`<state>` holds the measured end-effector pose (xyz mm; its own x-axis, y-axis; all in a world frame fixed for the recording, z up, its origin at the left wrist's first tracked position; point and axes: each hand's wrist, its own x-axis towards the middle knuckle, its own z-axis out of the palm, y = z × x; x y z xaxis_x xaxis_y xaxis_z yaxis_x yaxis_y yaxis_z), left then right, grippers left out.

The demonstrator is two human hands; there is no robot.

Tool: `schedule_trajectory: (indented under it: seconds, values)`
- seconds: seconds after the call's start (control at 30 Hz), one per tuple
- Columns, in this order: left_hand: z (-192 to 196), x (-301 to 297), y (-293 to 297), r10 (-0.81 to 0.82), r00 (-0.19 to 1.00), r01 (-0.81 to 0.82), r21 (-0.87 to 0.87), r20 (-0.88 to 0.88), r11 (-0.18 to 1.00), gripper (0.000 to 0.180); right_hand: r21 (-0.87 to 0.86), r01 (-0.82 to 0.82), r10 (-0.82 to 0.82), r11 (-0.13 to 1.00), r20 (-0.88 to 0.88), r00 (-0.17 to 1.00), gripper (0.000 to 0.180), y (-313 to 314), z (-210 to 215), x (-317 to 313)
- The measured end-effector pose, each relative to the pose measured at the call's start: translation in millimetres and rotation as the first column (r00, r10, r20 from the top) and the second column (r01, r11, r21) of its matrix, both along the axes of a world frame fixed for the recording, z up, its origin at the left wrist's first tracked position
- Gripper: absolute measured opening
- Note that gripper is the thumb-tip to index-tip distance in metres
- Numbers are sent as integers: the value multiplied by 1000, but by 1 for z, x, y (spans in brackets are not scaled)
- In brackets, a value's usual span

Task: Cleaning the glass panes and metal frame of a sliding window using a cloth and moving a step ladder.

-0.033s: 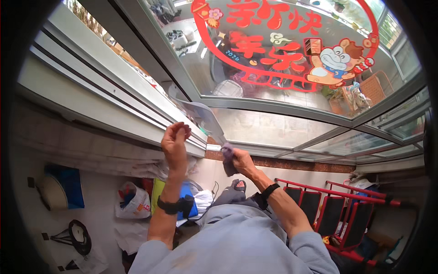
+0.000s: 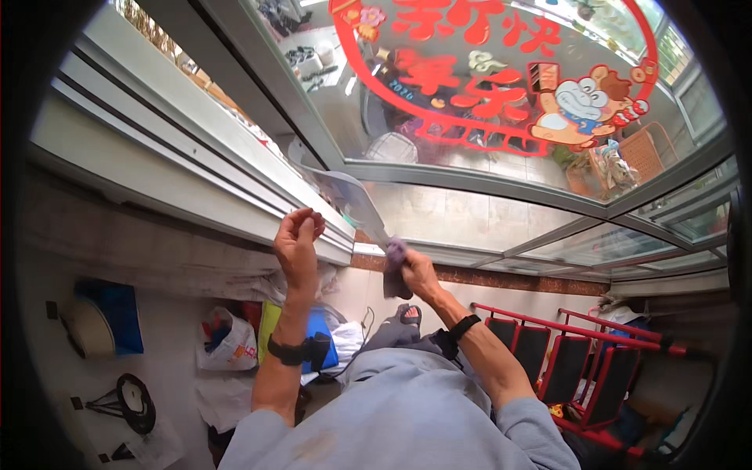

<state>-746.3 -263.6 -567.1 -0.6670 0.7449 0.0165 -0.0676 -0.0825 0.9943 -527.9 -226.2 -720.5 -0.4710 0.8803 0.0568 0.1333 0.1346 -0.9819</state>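
In my right hand (image 2: 421,276) a crumpled purple-grey cloth (image 2: 395,269) is gripped, its lower part hanging down. The cloth meets the lower end of a curved translucent strip (image 2: 362,205), which looks like clear plastic and rises to the upper left beside the glass door frame. My left hand (image 2: 298,249) is raised near the white window track (image 2: 235,188), fingers curled in and thumb close to the fingertips. Whether anything small is between those fingers is hidden. A gap shows between the left hand and the strip.
A glass door (image 2: 470,211) with red festive stickers stands ahead in a grey frame. To the right is a red-framed step ladder (image 2: 564,368) with black treads. Bags, including a white plastic bag (image 2: 227,341), lie at lower left; a blue-and-cream bag (image 2: 106,319) is farther left.
My right hand has shifted slightly right and down with the cloth. The left hand has moved a little left, its fingers still curled.
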Motion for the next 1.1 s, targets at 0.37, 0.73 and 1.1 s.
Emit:
schedule_trajectory:
  seconds: [0.37, 0.73, 1.1]
  values:
    - [-63, -6, -31, -129, 980, 167, -263, 154, 950, 27, -314, -230, 153, 921, -254, 955, 20, 53, 87, -35]
    - [-47, 26, -35, -209, 930, 215, 14, 302, 977, 23, 50, -214, 211, 976, 57, 976, 36, -10, 114, -46]
    - [-4, -6, 37, -30, 371, 226, 59, -928, 972, 25, 444, 48, -68, 895, 27, 997, 33, -15, 156, -2]
